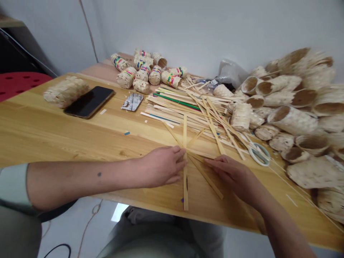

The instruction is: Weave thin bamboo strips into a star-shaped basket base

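Observation:
Several flat bamboo strips cross in a star shape on the wooden table (120,141) in front of me. One upright strip (185,193) points toward my body, and a slanting strip (208,179) runs to the lower right. My left hand (166,167) bends its fingers onto the crossing and holds the strips there; its fingertips partly hide the centre. To the right, my right hand (233,175) pinches the end of another bamboo strip (198,157) between thumb and fingers. That strip leads to the crossing.
Behind the crossing lies a pile of loose strips (177,111). Scissors (259,154) rest right of it, beside stacked woven tubes (292,120). Colour-banded woven pieces (143,71) stand at the back. A phone (90,102), a woven cylinder (66,91) and a foil packet (132,102) lie left.

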`<state>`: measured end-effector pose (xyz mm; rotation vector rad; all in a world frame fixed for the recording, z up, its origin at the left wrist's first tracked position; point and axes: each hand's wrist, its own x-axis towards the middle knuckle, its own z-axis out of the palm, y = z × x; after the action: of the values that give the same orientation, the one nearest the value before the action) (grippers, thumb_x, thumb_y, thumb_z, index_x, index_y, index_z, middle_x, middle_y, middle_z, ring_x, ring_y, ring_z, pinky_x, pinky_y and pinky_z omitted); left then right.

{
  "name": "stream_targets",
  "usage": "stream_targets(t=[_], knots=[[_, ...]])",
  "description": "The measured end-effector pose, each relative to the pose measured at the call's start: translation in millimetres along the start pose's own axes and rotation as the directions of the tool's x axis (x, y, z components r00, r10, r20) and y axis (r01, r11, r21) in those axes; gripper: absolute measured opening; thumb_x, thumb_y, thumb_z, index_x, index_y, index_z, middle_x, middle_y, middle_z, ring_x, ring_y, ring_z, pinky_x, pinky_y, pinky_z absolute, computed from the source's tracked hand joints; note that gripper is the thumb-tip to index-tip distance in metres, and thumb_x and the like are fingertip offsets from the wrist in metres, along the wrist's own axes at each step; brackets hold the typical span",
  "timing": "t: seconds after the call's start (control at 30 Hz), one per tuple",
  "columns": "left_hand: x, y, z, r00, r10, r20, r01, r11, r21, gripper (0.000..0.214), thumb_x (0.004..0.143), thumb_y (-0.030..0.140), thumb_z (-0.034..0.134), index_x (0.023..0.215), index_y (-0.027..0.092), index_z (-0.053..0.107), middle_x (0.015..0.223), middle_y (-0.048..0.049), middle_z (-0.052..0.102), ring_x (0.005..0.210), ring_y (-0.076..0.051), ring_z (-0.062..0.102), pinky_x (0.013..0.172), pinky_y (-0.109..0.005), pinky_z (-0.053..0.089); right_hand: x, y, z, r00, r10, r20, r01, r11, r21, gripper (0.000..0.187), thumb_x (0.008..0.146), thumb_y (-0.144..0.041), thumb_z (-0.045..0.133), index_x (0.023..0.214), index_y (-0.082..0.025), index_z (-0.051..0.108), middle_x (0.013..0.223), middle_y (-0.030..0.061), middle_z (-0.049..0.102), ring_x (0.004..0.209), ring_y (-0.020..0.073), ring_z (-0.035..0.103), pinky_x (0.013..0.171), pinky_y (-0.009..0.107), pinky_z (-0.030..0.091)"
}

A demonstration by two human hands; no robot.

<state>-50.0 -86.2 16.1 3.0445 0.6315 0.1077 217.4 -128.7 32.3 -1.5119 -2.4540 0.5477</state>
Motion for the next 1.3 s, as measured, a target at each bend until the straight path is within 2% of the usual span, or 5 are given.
stream_targets(t=[0.17,0.47,0.73,0.97,1.3], knots=[[0,0,-0.5,1.0,-0.007,-0.022,0.006,0.999,-0.037,0.036,0.09,0.041,0.046,0.115,0.016,0.054,0.119,-0.0141,0.057,0.113,-0.026,0.047,0.093,-0.038,0.04,-10,0,12,0.984,-0.032,-0.176,0.001,0.985,-0.171,0.032,0.092,-0.019,0.042,0.112,-0.022,0.067,0.103,0.0098,0.064,0.094,0.0221,0.058,0.082,0.037,0.048],[0,0,-4.4,1.0,0.0,-0.007,0.0,1.0,0.007,0.038,0.089,0.042,0.047,0.115,0.015,0.055,0.12,-0.0141,0.056,0.113,-0.026,0.048,0.092,-0.036,0.042,-12,-3,19,0.981,-0.061,-0.182,-0.007,0.935,-0.356,0.038,0.087,-0.009,0.041,0.116,-0.019,0.063,0.102,0.0097,0.064,0.091,0.0228,0.059,0.079,0.036,0.05],[-2,0,-4.2,1.0,-0.01,-0.019,0.01,1.0,0.007,0.041,0.089,0.042,0.049,0.119,0.015,0.054,0.124,-0.0144,0.055,0.115,-0.025,0.048,0.095,-0.035,0.041,-14,-27,23,0.96,-0.198,-0.196,0.131,0.941,-0.311,0.027,0.093,-0.015,0.043,0.113,-0.016,0.061,0.099,0.0095,0.065,0.088,0.0202,0.061,0.075,0.033,0.053],[-1,1,-5.8,1.0,0.01,0.025,-0.012,0.997,0.074,0.045,0.09,0.044,0.045,0.121,0.012,0.055,0.125,-0.0158,0.056,0.118,-0.026,0.047,0.097,-0.036,0.04,-18,-34,42,0.955,-0.182,-0.232,0.094,0.934,-0.345,0.029,0.093,-0.011,0.037,0.108,-0.012,0.062,0.09,0.0105,0.064,0.077,0.0195,0.062,0.065,0.03,0.054],[-1,1,-5.5,1.0,0.016,-0.002,-0.016,0.997,0.072,0.046,0.089,0.042,0.049,0.122,0.01,0.055,0.124,-0.0168,0.057,0.119,-0.026,0.048,0.096,-0.036,0.04,-20,-47,57,0.945,-0.115,-0.306,0.018,0.952,-0.305,0.027,0.093,-0.013,0.04,0.111,-0.011,0.06,0.092,0.0101,0.063,0.08,0.0196,0.061,0.066,0.029,0.05]])
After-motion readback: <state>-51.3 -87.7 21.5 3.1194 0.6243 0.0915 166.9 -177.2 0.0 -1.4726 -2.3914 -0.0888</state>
